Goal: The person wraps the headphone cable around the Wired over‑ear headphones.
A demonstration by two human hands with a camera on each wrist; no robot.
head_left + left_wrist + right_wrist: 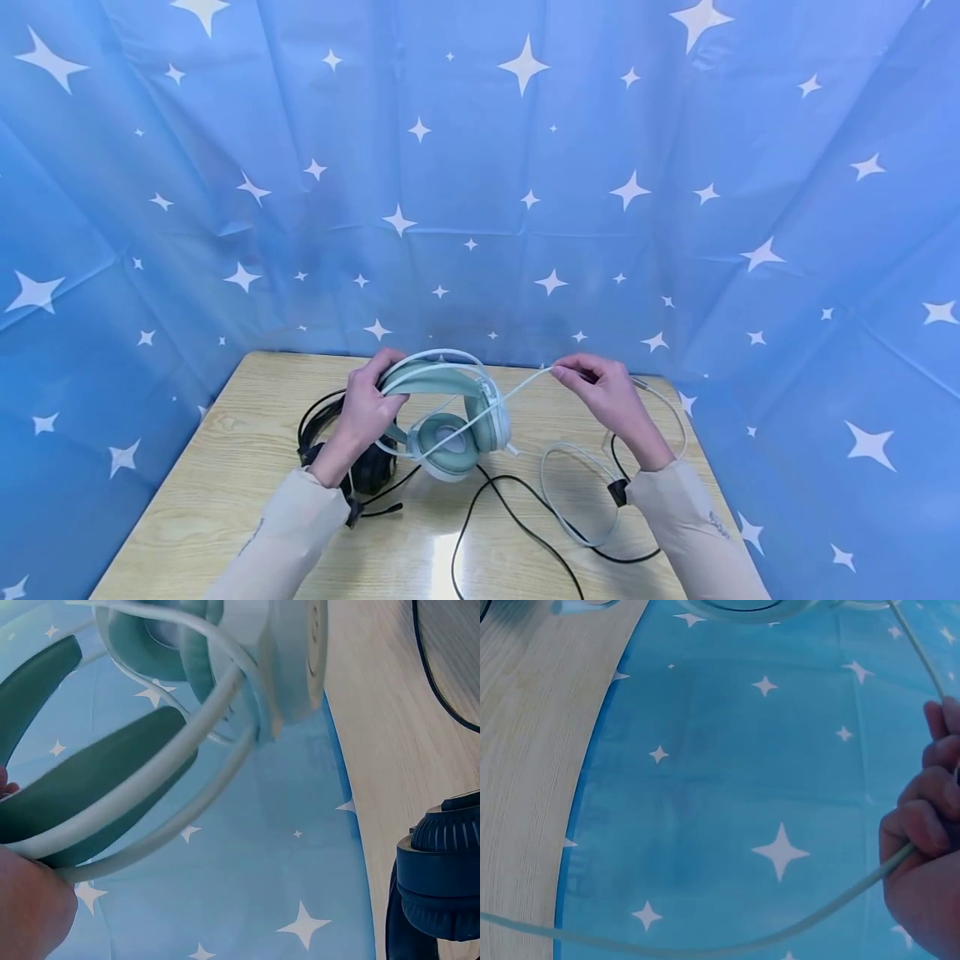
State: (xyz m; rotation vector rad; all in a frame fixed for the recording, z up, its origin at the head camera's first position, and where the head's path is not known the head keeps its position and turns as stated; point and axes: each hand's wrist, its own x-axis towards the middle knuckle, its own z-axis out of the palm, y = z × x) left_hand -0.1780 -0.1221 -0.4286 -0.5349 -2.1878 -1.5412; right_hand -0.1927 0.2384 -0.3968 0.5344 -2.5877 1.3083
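My left hand (371, 408) grips the headband of a mint-green and white headset (450, 446), raised over the table with its ear cups hanging down. In the left wrist view the green headband pad (97, 772) and two pale outer bands run out from that hand. To the right, my right hand (603, 396) pinches a pale cable (525, 383), which stretches taut toward the headset and crosses its ear cups. The right wrist view shows the cable (810, 919) leaving the curled fingers on the other side and sagging in a curve.
Beneath my left forearm lies a black headset (371, 471) with its microphone boom (382, 510). Its black cable (517, 521) winds over the wooden table (195, 500). A pale cable loop (551, 492) and a black strap (618, 492) lie near my right sleeve. A blue star-patterned curtain (480, 183) surrounds the table.
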